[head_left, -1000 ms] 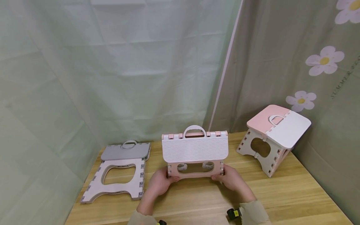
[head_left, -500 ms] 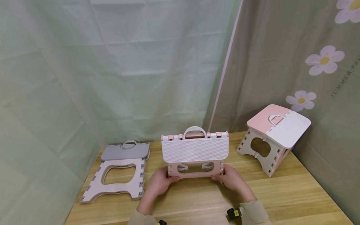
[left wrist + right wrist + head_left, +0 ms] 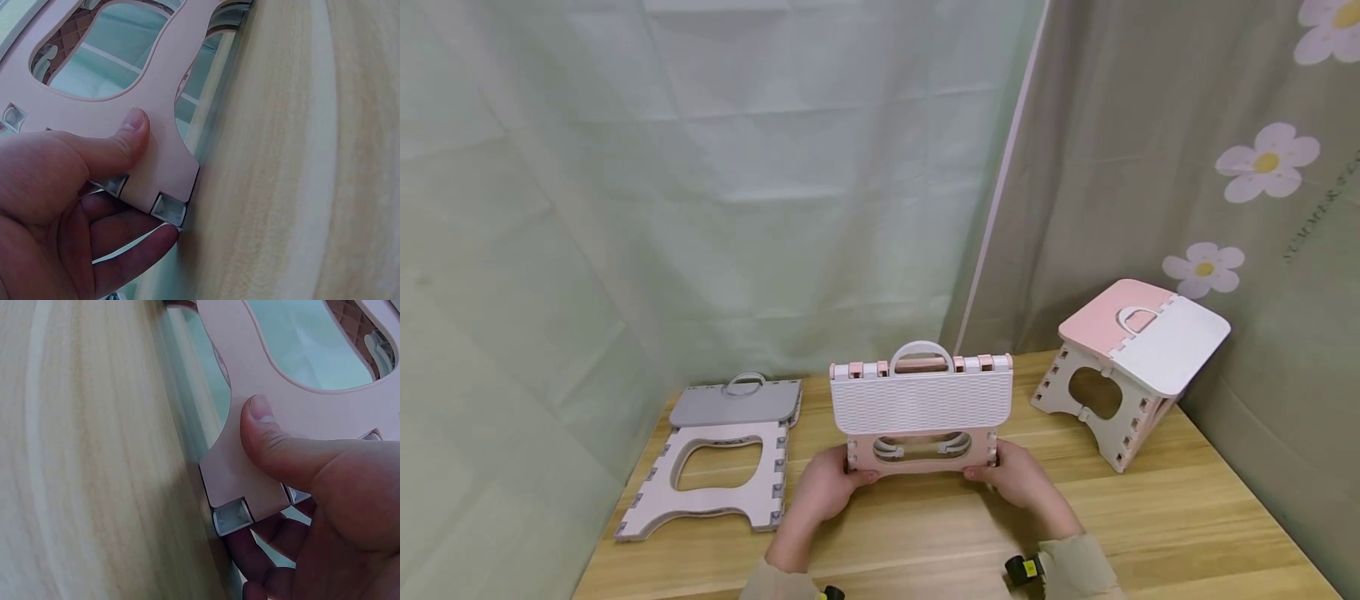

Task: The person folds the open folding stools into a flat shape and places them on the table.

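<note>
A pink and white folding stool (image 3: 921,400) stands upright in the middle of the table, its two seat halves hanging down from the top edge with the white handle raised. My left hand (image 3: 829,485) grips its lower left leg corner, thumb on the pink front face and fingers behind, as the left wrist view shows on the pink leg panel (image 3: 156,144). My right hand (image 3: 1017,475) holds the lower right corner the same way; in the right wrist view the thumb lies on the pink panel (image 3: 250,456). The stool's far side is hidden.
A folded grey and white stool (image 3: 707,500) lies flat on the table (image 3: 910,542) at the left. At the right back, an unfolded pink and white stool (image 3: 1150,342) stands on its legs. Curtains (image 3: 820,208) enclose the table's back and sides.
The held stool's top edge and handle have dropped slightly in view, and its top tilts a little toward me. Both hands keep their grip in the same places.
</note>
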Demonstrator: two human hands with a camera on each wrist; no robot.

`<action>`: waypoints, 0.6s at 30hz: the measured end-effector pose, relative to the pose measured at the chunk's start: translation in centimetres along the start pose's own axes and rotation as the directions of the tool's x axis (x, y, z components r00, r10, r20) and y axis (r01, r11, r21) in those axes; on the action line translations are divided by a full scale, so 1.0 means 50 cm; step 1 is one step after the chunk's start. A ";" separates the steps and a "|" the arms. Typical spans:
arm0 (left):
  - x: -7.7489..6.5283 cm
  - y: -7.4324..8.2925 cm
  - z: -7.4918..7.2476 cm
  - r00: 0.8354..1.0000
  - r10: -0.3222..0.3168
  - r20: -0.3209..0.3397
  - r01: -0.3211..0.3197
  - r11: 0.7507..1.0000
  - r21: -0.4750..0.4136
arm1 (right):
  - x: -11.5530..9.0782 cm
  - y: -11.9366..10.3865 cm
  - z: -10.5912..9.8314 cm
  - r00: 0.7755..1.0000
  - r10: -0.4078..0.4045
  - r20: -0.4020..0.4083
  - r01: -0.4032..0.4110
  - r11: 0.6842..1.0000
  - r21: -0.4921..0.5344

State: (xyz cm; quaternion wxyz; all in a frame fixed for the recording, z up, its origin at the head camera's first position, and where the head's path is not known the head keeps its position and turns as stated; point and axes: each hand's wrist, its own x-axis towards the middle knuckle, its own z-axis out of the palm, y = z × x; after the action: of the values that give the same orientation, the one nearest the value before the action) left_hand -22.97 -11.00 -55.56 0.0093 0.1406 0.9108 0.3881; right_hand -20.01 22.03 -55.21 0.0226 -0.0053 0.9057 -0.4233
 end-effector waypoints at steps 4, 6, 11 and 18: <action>0.002 0.000 0.001 1.000 -0.014 -0.001 0.014 1.000 0.001 | 0.004 0.003 0.001 1.000 0.009 -0.023 -0.008 1.000 0.011; 0.004 -0.001 0.002 1.000 -0.014 -0.007 0.014 1.000 -0.001 | 0.005 0.004 0.001 0.999 0.015 -0.043 -0.015 1.000 0.003; 0.005 0.000 0.001 0.998 -0.042 -0.040 0.041 0.999 -0.031 | 0.004 0.003 -0.007 0.997 0.047 -0.062 -0.045 0.998 0.042; 0.006 0.002 -0.005 0.994 -0.060 -0.087 0.049 0.991 -0.125 | 0.001 0.001 -0.027 0.999 0.029 -0.037 -0.025 0.994 0.103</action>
State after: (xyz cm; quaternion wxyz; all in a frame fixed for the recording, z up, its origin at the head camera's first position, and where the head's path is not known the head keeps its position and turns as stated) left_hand -23.27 -11.03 -55.27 -0.0128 0.0969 0.8883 0.4488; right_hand -20.11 23.10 -54.42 0.0109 0.0163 0.8831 -0.4689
